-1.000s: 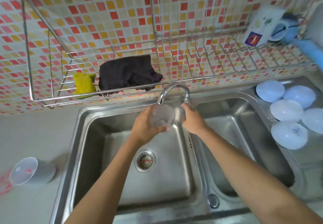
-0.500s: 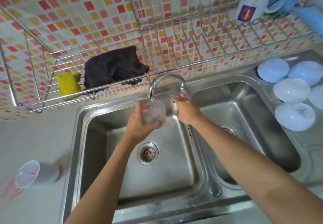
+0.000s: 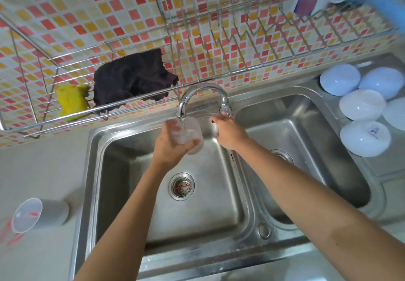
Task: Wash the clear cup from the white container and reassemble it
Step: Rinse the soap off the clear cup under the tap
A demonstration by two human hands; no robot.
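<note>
My left hand (image 3: 169,145) grips the clear cup (image 3: 189,134) and holds it upright under the spout of the chrome tap (image 3: 198,95), above the left basin of the steel sink (image 3: 153,232). Water runs from the spout into the cup. My right hand (image 3: 226,130) reaches to the tap's base, with its fingers curled round the tap handle. The white container (image 3: 40,213) lies on its side on the counter at the far left, its open mouth towards me.
A wire rack (image 3: 135,105) on the tiled wall holds a yellow sponge (image 3: 72,100) and a dark cloth (image 3: 131,79). Several upturned pale bowls (image 3: 363,138) sit on the drainboard at the right. A strainer drain (image 3: 181,186) lies in the left basin.
Water has started to run from the tap into the cup. The cup sits squarely under the spout now. The camera has tilted down slightly.
</note>
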